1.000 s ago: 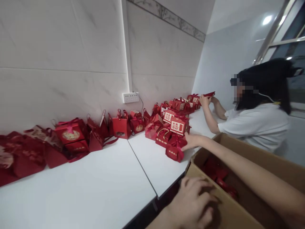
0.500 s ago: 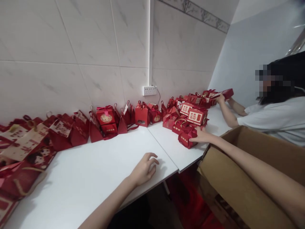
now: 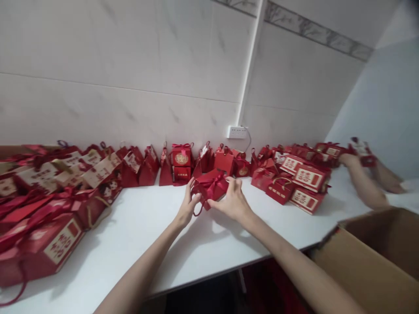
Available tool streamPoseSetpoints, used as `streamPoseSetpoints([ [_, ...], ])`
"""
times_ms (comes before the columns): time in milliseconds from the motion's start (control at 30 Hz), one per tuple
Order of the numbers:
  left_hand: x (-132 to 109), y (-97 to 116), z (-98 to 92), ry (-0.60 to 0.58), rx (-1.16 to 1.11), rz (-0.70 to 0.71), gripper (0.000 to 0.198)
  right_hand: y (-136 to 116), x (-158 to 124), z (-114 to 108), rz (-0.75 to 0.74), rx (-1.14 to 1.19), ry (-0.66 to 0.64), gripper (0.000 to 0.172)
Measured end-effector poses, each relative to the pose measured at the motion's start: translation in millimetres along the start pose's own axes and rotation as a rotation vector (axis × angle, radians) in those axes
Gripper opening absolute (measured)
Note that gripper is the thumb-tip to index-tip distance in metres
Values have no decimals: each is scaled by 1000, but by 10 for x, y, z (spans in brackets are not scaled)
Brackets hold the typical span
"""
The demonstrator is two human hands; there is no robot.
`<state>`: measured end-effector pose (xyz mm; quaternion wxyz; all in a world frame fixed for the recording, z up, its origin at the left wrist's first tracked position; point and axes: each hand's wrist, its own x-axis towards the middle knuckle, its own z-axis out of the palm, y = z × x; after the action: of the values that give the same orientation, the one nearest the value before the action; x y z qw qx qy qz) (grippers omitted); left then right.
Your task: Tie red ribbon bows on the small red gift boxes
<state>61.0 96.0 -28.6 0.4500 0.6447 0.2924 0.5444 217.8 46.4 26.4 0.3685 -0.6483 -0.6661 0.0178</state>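
Observation:
A red gift box with a ribbon bow and a looped cord is held above the white table, between both hands. My left hand grips its left end, thumb towards me. On the right side, my right hand pinches it near the bow. Behind it, more red gift boxes stand along the wall, two of them stacked. To the right of my hands lies a pile of red boxes with cream labels.
Many red gift boxes crowd the table's left side. An open cardboard box stands at the lower right, by the table edge. A co-worker's arms reach in at the far right, holding a red box. A power socket is on the wall.
My right hand has brought a red gift box from the right pile to the middle, and my left hand, empty before, has closed on it. The view has turned left.

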Motion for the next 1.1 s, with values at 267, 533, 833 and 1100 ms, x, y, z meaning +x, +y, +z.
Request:
streamPoseSetpoints([
  [267,-146,-124,-661,138,85,-72,57,-161,166,802,-162,480,-366,76],
  [533,-70,-172,-688,79,164,-35,74,243,286,1090,-148,941,-467,72],
  [833,-84,-117,-734,5,114,-113,83,298,211,996,-339,646,-470,103],
  [1100,-95,-111,-563,153,235,-104,46,380,253,1081,-364,554,-200,99],
])
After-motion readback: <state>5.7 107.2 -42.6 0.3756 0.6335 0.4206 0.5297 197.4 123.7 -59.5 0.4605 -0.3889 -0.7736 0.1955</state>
